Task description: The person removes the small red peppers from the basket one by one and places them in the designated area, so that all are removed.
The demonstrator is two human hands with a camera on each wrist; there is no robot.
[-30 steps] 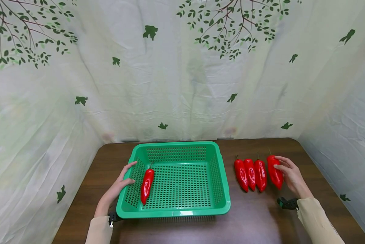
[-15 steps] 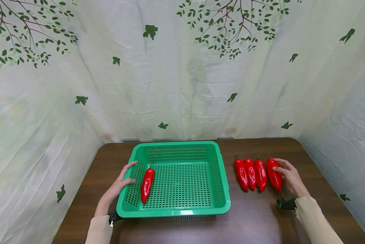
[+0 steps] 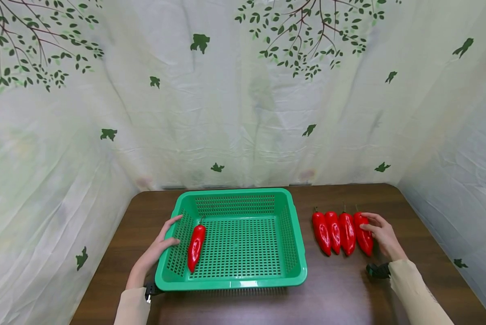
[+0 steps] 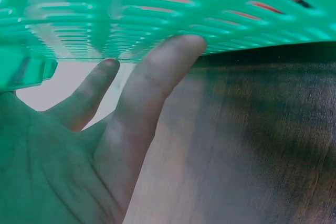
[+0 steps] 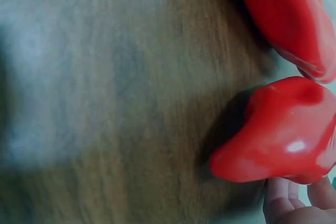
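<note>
A green plastic basket (image 3: 243, 285) with slotted walls stands on the table. One glossy red chili pepper (image 3: 196, 247) lies inside it, near the left wall. My left hand (image 3: 155, 250) grips the basket's left rim, index finger and thumb over the edge; in the left wrist view, fingers (image 4: 157, 82) press against the wall from outside. On the right, my right hand (image 3: 385, 234) holds a red chili pepper (image 3: 363, 234) by its right side, thumb on top. In the right wrist view this pepper (image 5: 283, 135) lies close to another pepper (image 5: 289, 19).
Three more red chili peppers, the nearest one (image 3: 347, 232) right beside the held one, lie in a row with stems pointing away. The brown wooden table (image 3: 332, 293) ends at a pale leaf-printed curtain (image 3: 243, 113) behind.
My right hand has moved left, shifting its chili pepper across the table up against the row of peppers. The left hand and basket have stayed put.
</note>
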